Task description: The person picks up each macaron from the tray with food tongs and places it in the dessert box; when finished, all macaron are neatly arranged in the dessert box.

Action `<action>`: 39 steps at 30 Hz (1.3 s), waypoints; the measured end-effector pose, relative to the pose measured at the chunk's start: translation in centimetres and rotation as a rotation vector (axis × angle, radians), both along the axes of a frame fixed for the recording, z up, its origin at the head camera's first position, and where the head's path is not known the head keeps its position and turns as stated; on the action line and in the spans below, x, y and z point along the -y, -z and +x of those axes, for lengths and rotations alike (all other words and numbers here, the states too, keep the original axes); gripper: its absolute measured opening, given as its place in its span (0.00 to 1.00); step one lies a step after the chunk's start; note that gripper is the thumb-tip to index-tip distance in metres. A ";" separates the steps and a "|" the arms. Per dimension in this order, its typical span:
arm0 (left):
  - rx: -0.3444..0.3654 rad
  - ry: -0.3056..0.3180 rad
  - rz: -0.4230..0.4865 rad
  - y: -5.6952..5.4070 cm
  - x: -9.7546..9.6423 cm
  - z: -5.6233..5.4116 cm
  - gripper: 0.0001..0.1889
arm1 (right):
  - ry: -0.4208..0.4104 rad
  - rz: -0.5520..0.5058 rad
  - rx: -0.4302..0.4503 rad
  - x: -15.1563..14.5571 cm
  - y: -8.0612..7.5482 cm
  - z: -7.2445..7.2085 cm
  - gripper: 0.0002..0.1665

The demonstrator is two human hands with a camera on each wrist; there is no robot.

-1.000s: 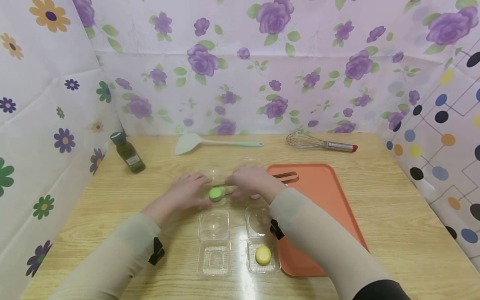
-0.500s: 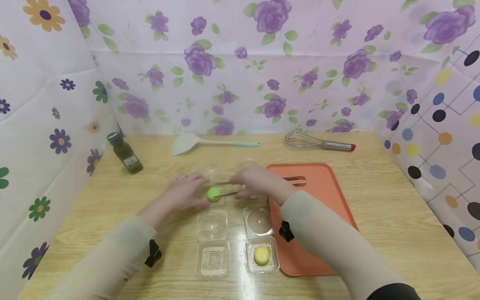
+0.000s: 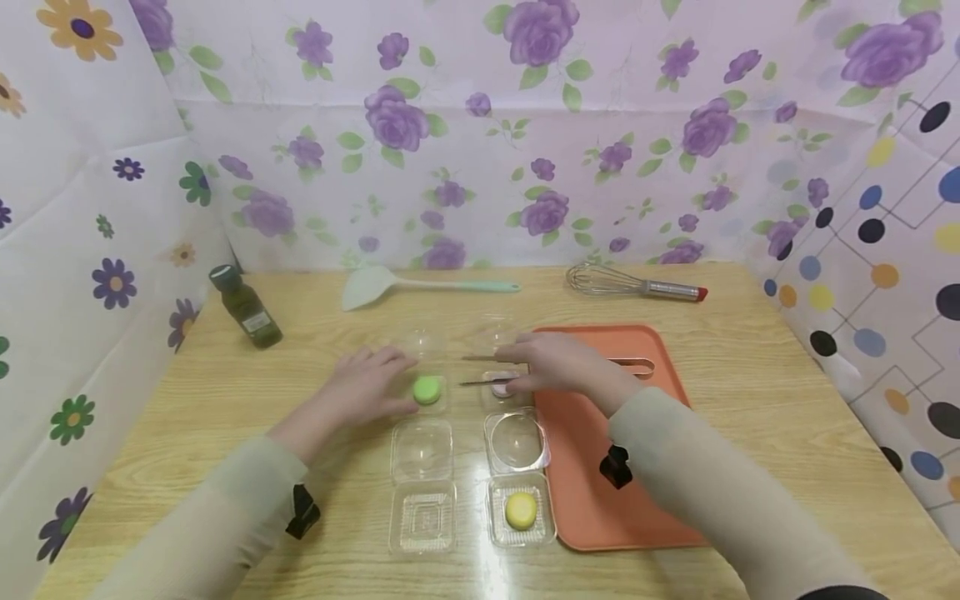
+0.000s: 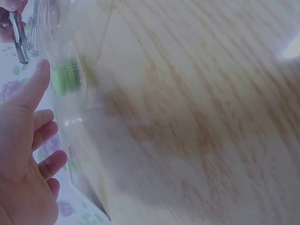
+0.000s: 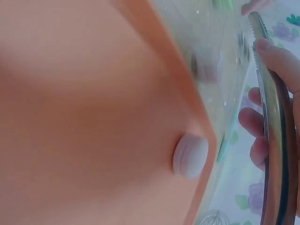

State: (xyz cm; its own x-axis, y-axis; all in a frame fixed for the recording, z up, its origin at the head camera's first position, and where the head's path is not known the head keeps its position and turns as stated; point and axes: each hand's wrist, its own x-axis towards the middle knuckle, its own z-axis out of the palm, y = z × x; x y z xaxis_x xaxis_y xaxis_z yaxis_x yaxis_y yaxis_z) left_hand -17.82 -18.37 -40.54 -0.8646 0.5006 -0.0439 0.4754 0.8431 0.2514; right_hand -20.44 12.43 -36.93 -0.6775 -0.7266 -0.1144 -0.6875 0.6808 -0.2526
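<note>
My right hand grips metal tongs, whose tips stand apart over the back right clear plastic box with nothing between them. A pale macaron lies in that box, partly behind a tong arm. To the left, a green macaron sits in the back left clear box. My left hand is beside that box, fingers spread and relaxed, thumb close to its edge. In the right wrist view another pale macaron rests on the orange tray; my right hand and forearm hide it in the head view.
A yellow macaron is in the front right box, and the front left box has its lid folded back. Behind lie a spatula and a whisk. A dark bottle lies at the back left.
The tongs have let go of the green macaron, leaving it in the back left box. My right hand has drawn them rightward, over the tray's edge. My left hand has stayed almost still.
</note>
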 end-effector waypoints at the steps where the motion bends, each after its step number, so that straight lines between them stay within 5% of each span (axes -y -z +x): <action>1: 0.000 -0.001 -0.001 0.0 0.1 0.0 0.39 | -0.001 -0.012 -0.004 -0.3 0.0 0.0 0.32; 19: -0.030 0.001 0.019 -0.9 1.6 0.9 0.42 | 0.109 -0.137 -0.004 -6.0 0.4 0.8 0.29; 29: 0.037 0.102 0.024 -0.9 1.1 3.8 0.49 | 0.175 -0.111 -0.052 -9.7 1.2 1.4 0.29; 39: 0.143 0.140 0.006 -0.8 1.3 8.1 0.54 | 0.185 -0.036 -0.034 -11.2 2.1 1.0 0.30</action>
